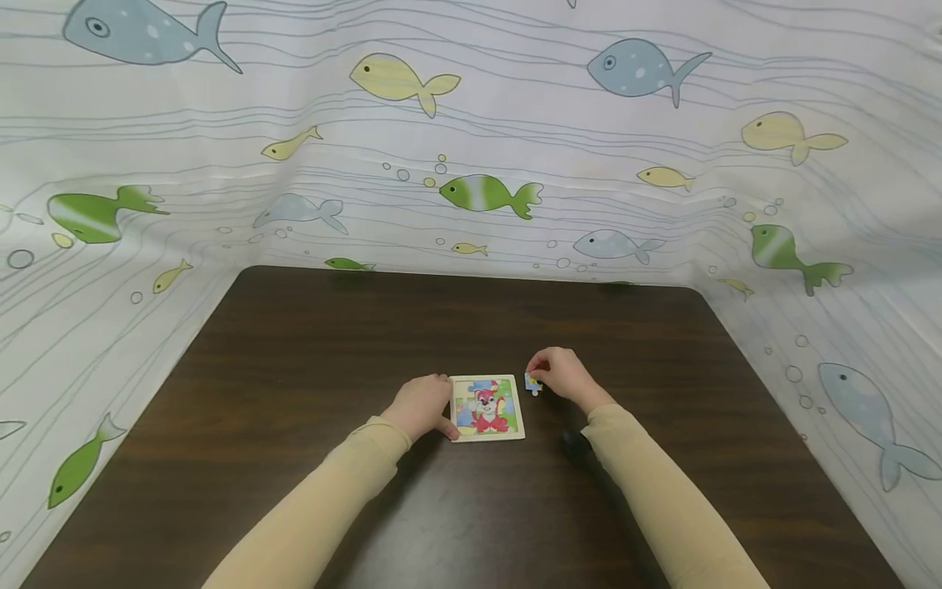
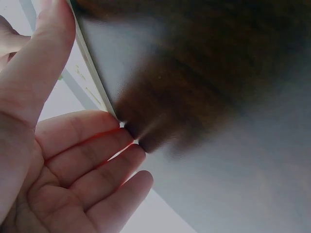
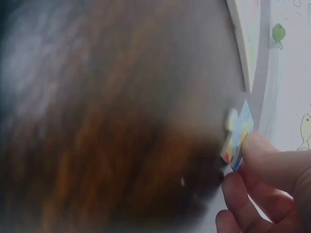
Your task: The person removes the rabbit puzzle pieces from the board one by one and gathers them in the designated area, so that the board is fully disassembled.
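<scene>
Puzzle piece (image 1: 532,384), one, knobbed, pale blue with yellow; located just beside the right border of the framed puzzle, apart from it; whether it touches the tabletop cannot be told; right hand (image 1: 562,372), thumb and fingertips brought narrowly together, pinching the piece near one side, the rest of it projecting free in the right wrist view.

Framed puzzle (image 1: 518,406), one, square, pale border; lying flat, bearing a pink-and-white animal figure (image 1: 487,409) on a many-coloured ground; left hand (image 1: 422,405), thumb spread well away from the fingers, thumb at the near left corner, fingertips by the far left corner; fingers nearly straight in the left wrist view, side by side, touching the frame's edge rather than wrapping it.

Risks, by judgement: the small piece could twist or drop, being held at one side only; the frame could slide or turn if pushed from the right, the left hand touching only its left side; a knob could catch on the border if the piece came in tilted.

Surroundings: two cream sleeves (image 1: 316,495); dark wood table (image 1: 331,327), with glare near its front; white cloth (image 1: 221,90) behind and at both sides, printed with fish and wavy lines.
</scene>
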A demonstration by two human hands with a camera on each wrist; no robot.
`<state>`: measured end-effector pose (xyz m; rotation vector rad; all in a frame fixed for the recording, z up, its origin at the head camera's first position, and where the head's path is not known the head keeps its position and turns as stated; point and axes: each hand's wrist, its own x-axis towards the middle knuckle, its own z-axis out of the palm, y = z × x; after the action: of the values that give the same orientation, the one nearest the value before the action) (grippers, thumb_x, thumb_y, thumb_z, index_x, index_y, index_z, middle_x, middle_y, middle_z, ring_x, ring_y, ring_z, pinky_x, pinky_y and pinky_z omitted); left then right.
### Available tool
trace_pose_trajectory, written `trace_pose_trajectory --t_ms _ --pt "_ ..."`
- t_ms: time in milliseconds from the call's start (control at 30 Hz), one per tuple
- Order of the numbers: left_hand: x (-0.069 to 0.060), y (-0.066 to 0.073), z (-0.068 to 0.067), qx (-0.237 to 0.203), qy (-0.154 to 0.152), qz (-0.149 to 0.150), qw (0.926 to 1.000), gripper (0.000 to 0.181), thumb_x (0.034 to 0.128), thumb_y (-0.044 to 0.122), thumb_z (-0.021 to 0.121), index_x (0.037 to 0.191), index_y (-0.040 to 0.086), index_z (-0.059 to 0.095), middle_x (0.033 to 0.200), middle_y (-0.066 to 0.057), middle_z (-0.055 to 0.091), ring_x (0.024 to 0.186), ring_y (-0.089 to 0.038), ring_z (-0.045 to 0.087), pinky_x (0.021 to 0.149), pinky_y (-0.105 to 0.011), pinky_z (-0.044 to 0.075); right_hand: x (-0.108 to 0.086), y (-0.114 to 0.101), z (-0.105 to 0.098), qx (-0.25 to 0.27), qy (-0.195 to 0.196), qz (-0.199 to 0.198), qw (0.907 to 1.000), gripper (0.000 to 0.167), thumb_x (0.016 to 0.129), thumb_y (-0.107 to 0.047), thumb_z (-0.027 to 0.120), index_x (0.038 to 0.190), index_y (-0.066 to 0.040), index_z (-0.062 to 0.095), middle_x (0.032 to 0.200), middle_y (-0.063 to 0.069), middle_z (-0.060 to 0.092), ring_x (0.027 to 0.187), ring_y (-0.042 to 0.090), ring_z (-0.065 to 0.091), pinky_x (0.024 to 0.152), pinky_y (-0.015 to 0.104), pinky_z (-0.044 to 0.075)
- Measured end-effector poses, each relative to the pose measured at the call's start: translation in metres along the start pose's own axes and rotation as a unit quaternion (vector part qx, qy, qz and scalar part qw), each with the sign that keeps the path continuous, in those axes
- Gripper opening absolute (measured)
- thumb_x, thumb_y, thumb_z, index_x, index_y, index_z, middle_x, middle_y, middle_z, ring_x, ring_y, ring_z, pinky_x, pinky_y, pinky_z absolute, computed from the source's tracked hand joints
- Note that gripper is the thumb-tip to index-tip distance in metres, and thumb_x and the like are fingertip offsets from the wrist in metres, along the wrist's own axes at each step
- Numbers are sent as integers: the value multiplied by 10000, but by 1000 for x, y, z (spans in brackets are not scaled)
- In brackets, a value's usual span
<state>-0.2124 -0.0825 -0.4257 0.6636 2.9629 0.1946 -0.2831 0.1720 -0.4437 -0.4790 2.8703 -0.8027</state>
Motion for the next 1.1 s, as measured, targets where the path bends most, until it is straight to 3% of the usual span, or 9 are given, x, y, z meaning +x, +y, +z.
trace_pose_trajectory --t_ms 267,533,1100 --pt "0 3 -2 -8 6 14 10000 720 572 441 873 1055 -41 642 921 -117 646 826 -242 622 764 -382 544 1 0 4 -166 131 -83 9997 58 868 -59 671 833 -73 715 816 30 665 709 146 540 669 310 496" --pt "0 2 -3 7 -94 -76 9999 778 589 456 861 1129 -48 617 1059 -156 650 923 -272 633 800 -400 543 0 -1 5 -94 358 -76 9993 43 850 -74 696 827 -70 731 819 28 683 711 148 545 667 303 507" --pt "0 1 -1 -40 -143 -96 9998 742 587 456 863 1089 -37 624 986 -134 643 869 -256 622 780 -400 542 0 0 7 -114 373 -113 9992 37 857 -72 683 843 -69 718 794 18 662 692 134 535 660 299 488"
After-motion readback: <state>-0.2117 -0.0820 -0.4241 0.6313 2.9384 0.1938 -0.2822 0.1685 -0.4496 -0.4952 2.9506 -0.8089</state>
